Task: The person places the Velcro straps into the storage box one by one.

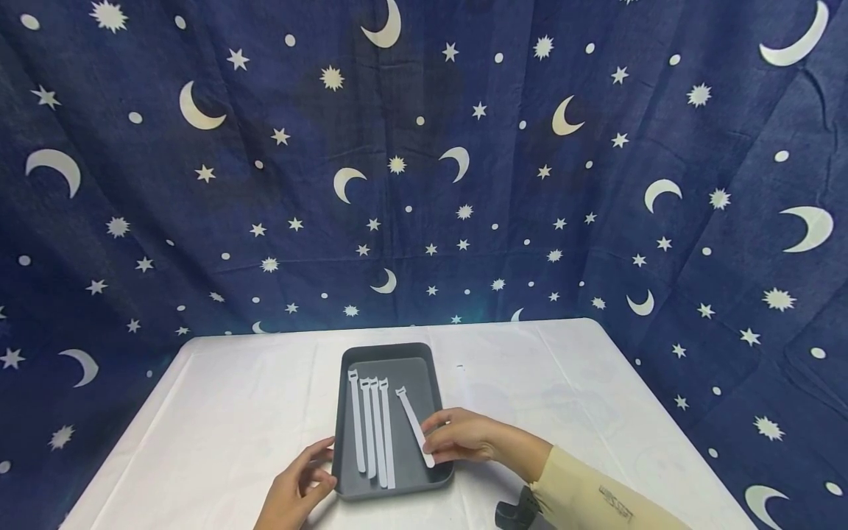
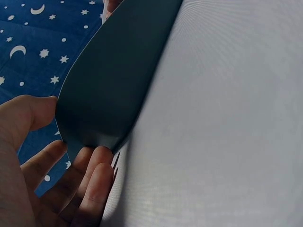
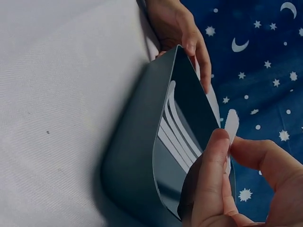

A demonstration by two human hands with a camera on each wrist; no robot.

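White surface (image 1: 218, 412), starry backdrop. Four straps (image 1: 372, 430) lie in your tray (image 1: 344, 412); your right hand (image 1: 464, 436) pinches the fifth strap (image 1: 414, 425), your left hand (image 1: 298, 489) grips the tray corner.

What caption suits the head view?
Right hand pinches a white strap over a grey tray steadied by the left hand.

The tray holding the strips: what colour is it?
Dark grey; the tray shows best in the head view.
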